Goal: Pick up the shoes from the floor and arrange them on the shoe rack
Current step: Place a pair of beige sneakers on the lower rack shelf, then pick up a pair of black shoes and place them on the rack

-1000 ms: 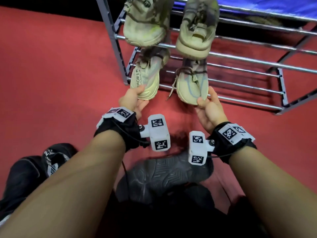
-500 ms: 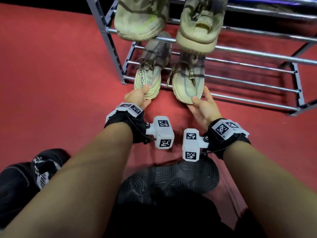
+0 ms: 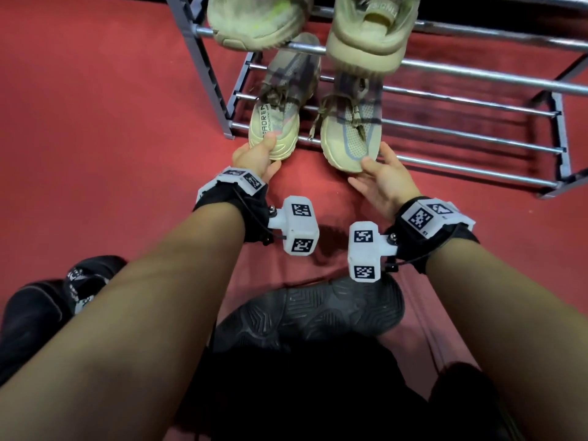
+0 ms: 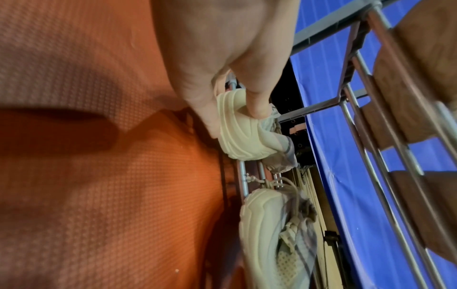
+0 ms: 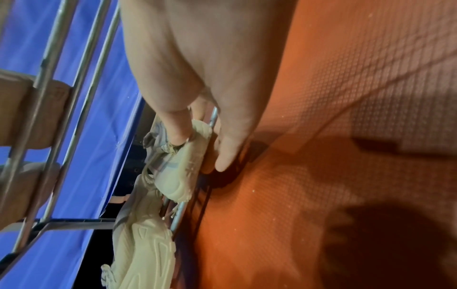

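Both beige sneakers have slid deeper onto the bottom tier of the shoe rack [image 3: 471, 100] over the past second, their toes now well in between the metal bars while the heels overhang the front rail. A person crouched on the red floor [image 3: 95, 138] reaches forward with both arms outstretched. The left hand [image 3: 256, 157] grips the heel of the left sneaker [image 3: 280, 122], thumb pressed on top and fingers curled beneath the ribbed sole, as the left wrist view confirms. The right hand [image 3: 378, 176] pinches the heel of the right sneaker [image 3: 351, 135], thumb on the upper and fingers spread under the sole near the front rail. The two sneakers lie side by side, close but apart, loose laces trailing between them.

On the tier above, another pair of pale shoes [image 3: 366, 30] rests with soles jutting over the front bar, partly covering the toes of the pair below. A black shoe [image 3: 305, 316] lies sole up on the floor between the forearms, near the person's body, and a second black shoe [image 3: 60, 297] sits at the left, partly hidden by the left forearm. Blue sheeting [image 4: 346, 176] hangs behind the rack.
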`<state>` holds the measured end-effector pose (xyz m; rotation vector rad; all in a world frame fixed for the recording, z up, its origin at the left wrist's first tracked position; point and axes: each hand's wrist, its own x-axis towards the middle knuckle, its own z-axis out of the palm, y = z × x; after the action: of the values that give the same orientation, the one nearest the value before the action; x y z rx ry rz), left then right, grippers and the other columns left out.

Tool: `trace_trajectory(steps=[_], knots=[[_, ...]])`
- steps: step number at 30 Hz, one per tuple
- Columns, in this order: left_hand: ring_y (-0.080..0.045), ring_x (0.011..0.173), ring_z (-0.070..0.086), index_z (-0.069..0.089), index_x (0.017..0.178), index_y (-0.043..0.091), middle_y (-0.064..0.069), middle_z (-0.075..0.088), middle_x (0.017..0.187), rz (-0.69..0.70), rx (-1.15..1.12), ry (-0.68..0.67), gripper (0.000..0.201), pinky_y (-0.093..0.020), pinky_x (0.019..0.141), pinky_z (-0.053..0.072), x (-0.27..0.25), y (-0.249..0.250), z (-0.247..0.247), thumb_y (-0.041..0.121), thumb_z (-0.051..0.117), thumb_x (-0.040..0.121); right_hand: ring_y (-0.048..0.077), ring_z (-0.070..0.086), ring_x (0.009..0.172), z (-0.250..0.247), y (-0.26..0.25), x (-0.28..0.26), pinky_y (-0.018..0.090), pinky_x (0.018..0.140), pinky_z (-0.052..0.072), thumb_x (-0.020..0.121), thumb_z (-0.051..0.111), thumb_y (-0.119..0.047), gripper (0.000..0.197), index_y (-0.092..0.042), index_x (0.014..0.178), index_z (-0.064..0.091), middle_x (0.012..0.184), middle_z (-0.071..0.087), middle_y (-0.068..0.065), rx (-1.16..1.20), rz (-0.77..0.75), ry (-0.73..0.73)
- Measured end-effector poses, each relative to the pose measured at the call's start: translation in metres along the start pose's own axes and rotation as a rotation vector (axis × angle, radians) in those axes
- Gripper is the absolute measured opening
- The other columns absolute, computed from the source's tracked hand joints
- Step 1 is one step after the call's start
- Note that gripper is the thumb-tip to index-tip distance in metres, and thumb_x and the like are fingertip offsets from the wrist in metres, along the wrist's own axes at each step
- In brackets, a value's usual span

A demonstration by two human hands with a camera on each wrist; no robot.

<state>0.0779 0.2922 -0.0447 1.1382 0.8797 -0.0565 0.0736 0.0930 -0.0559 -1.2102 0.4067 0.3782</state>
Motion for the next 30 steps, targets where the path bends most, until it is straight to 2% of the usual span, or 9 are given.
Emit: trace_trajectory(steps=[4,9,12,17,20,23,25,27,30], knots=[[-0.025,0.116,0.058,0.036,0.142,0.007,-0.009,0.053,0.134,-0.03,0.099,-0.06,0.058,-0.031,0.081,0.054,-0.014,0.003,-0.004,0.023,0.06,0.092,0.013,0.065,0.079,-0.008,0.001,-0.011,0.02,0.065,0.053,0.098,0.049,-0.021,0.031,-0.02,0.128,0.043,0.104,0.058,-0.002,-0.205,0.117,0.058],[-0.026,0.118,0.057,0.035,0.141,0.007,-0.008,0.044,0.143,-0.043,0.223,-0.146,0.05,-0.035,0.086,0.052,-0.033,0.005,-0.015,0.023,0.05,0.097,0.004,0.062,0.054,-0.02,0.005,-0.04,0.017,0.057,0.051,0.096,0.052,-0.023,0.003,-0.022,0.094,0.05,0.081,0.056,-0.005,-0.445,0.135,0.069],[-0.021,0.113,0.058,0.033,0.143,0.009,-0.005,0.044,0.143,-0.037,0.3,-0.224,0.049,-0.032,0.083,0.052,-0.052,0.007,-0.022,0.025,0.046,0.098,0.001,0.058,0.047,-0.022,0.006,-0.06,0.015,0.048,0.047,0.097,0.051,-0.021,0.014,-0.023,0.082,0.052,0.077,0.058,-0.004,-0.548,0.114,0.044],[-0.015,0.102,0.058,0.04,0.137,0.012,0.0,0.049,0.137,-0.043,0.465,-0.335,0.041,-0.026,0.074,0.051,-0.089,0.003,-0.038,0.026,0.045,0.098,-0.001,0.055,0.037,-0.01,0.013,-0.1,0.012,0.039,0.042,0.096,0.049,-0.011,0.019,-0.019,0.08,0.053,0.072,0.055,0.001,-0.632,0.103,0.003],[-0.015,0.099,0.059,0.045,0.133,0.015,0.001,0.054,0.121,-0.025,0.567,-0.371,0.037,-0.025,0.073,0.051,-0.101,0.0,-0.055,0.021,0.045,0.097,-0.002,0.052,0.035,0.002,0.023,-0.119,0.011,0.038,0.041,0.095,0.047,-0.003,0.024,-0.019,0.078,0.053,0.07,0.054,0.001,-0.711,0.102,-0.049],[-0.013,0.087,0.061,0.055,0.106,0.02,0.003,0.054,0.106,-0.021,0.701,-0.407,0.016,-0.023,0.069,0.049,-0.112,-0.001,-0.079,0.015,0.045,0.095,-0.004,0.048,0.036,0.025,0.032,-0.138,0.01,0.043,0.038,0.093,0.049,-0.004,0.022,-0.019,0.078,0.056,0.067,0.053,-0.003,-0.938,0.084,-0.14],[-0.009,0.072,0.059,0.052,0.088,0.024,0.005,0.055,0.091,0.025,0.774,-0.388,0.014,-0.022,0.063,0.047,-0.114,0.0,-0.102,0.013,0.046,0.094,-0.005,0.046,0.035,0.045,0.038,-0.149,0.006,0.042,0.035,0.093,0.049,-0.002,0.013,-0.009,0.092,0.061,0.064,0.049,-0.004,-1.02,0.066,-0.183],[-0.007,0.063,0.055,0.049,0.082,0.024,0.005,0.053,0.078,0.076,0.84,-0.348,0.018,-0.02,0.055,0.043,-0.112,0.005,-0.131,0.011,0.048,0.094,-0.004,0.048,0.042,0.065,0.047,-0.157,0.003,0.043,0.033,0.093,0.049,0.001,0.019,0.002,0.108,0.061,0.065,0.047,-0.006,-1.086,0.032,-0.248],[-0.003,0.048,0.054,0.05,0.08,0.021,0.0,0.051,0.07,0.162,0.947,-0.272,0.021,-0.01,0.042,0.04,-0.108,0.019,-0.175,0.005,0.049,0.093,0.001,0.047,0.062,0.092,0.061,-0.167,0.001,0.057,0.038,0.09,0.057,-0.008,0.023,-0.004,0.112,0.062,0.072,0.052,-0.009,-1.319,-0.053,-0.388]])
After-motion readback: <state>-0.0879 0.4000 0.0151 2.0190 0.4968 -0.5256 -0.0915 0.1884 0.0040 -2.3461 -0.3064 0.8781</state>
